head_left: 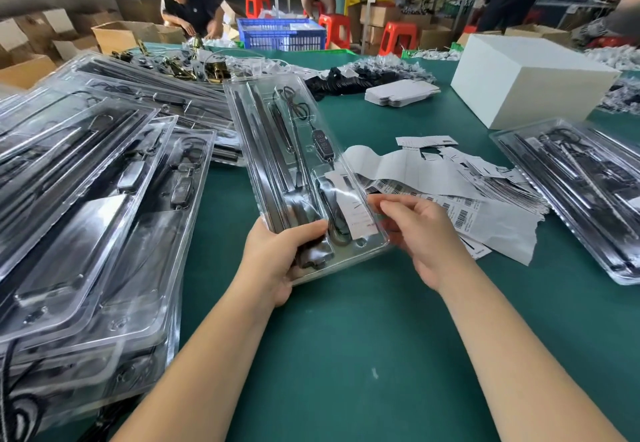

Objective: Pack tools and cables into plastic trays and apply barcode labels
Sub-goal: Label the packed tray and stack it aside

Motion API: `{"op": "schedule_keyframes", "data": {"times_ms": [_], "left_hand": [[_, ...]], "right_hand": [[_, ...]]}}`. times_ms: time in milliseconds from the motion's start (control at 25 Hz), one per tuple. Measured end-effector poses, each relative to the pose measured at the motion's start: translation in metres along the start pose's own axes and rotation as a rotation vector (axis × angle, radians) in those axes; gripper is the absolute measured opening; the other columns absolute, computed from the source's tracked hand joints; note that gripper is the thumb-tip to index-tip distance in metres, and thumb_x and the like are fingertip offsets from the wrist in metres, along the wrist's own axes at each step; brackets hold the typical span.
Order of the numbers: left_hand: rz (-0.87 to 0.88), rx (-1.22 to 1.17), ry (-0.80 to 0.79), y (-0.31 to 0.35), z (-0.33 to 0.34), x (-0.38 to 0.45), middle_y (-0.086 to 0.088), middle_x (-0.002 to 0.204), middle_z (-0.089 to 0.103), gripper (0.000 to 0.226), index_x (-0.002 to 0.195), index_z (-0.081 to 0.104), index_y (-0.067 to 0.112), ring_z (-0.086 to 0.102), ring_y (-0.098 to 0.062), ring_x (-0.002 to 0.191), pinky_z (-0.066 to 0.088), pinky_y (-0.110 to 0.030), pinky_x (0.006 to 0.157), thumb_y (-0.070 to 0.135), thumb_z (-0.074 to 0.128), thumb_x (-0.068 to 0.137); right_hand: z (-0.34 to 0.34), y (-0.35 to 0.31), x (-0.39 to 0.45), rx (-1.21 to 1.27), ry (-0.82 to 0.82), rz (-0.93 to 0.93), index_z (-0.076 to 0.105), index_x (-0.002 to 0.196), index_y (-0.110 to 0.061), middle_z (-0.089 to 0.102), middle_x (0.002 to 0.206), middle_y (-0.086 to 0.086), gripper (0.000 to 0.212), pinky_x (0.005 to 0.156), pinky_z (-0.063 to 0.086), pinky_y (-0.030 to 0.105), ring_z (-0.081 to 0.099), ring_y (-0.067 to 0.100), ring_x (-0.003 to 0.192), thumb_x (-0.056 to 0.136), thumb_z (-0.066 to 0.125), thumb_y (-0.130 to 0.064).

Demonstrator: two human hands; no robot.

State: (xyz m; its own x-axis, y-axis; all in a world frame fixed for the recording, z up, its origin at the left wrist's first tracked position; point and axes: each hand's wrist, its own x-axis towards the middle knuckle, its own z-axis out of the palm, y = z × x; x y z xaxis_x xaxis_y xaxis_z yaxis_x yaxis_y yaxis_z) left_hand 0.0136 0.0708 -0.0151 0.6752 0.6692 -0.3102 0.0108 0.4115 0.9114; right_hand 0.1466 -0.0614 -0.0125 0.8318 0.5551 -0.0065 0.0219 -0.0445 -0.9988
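Left hand (pixel 277 254) grips clear blister tray (pixel 298 178) by its near end, tilted above the desk (pixel 346 355), steadying it; right hand (pixel 420 234), fingers loosely curled, touches tray's edge beside the barcode label (pixel 360 215).

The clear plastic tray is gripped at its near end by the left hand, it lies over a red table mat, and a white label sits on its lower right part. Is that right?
Not quite: the table mat is green, not red, as the head view shows. The rest stands: the left hand grips the near end of the clear plastic tray, and a white label sits on its lower right part.
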Motion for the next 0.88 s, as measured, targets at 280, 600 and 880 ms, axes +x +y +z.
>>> {"op": "schedule_keyframes", "data": {"times_ms": [280, 600, 880], "left_hand": [[-0.035, -0.035, -0.046, -0.002, -0.001, 0.001, -0.002, 0.076, 0.073, 0.034, 0.094, 0.065, 0.019, 0.069, -0.017, 0.066, 0.051, -0.036, 0.071, 0.010, 0.082, 0.066], [-0.074, -0.091, -0.029, -0.004, 0.001, 0.001, -0.006, 0.073, 0.073, 0.024, 0.087, 0.065, 0.014, 0.071, -0.019, 0.062, 0.054, -0.027, 0.051, 0.002, 0.078, 0.070], [-0.078, -0.070, -0.010, -0.004, 0.002, 0.003, -0.005, 0.075, 0.074, 0.028, 0.093, 0.066, 0.013, 0.071, -0.018, 0.065, 0.058, -0.032, 0.060, 0.004, 0.079, 0.071]], "right_hand": [[-0.017, -0.002, 0.001, 0.167, -0.197, 0.035, 0.075, 0.088, -0.017, 0.075, 0.093, 0.005, 0.012, 0.075, 0.057, 0.027, 0.068, 0.018, 0.087, 0.078, 0.072, -0.010], [-0.024, 0.000, 0.000, 0.183, -0.315, 0.139, 0.078, 0.090, -0.024, 0.074, 0.097, 0.003, 0.023, 0.083, 0.051, 0.038, 0.063, 0.022, 0.089, 0.075, 0.073, -0.007], [-0.005, 0.002, -0.006, -0.076, -0.205, -0.030, 0.076, 0.093, -0.035, 0.073, 0.088, -0.013, 0.019, 0.056, 0.041, 0.009, 0.057, -0.004, 0.067, 0.076, 0.072, -0.043]]}}
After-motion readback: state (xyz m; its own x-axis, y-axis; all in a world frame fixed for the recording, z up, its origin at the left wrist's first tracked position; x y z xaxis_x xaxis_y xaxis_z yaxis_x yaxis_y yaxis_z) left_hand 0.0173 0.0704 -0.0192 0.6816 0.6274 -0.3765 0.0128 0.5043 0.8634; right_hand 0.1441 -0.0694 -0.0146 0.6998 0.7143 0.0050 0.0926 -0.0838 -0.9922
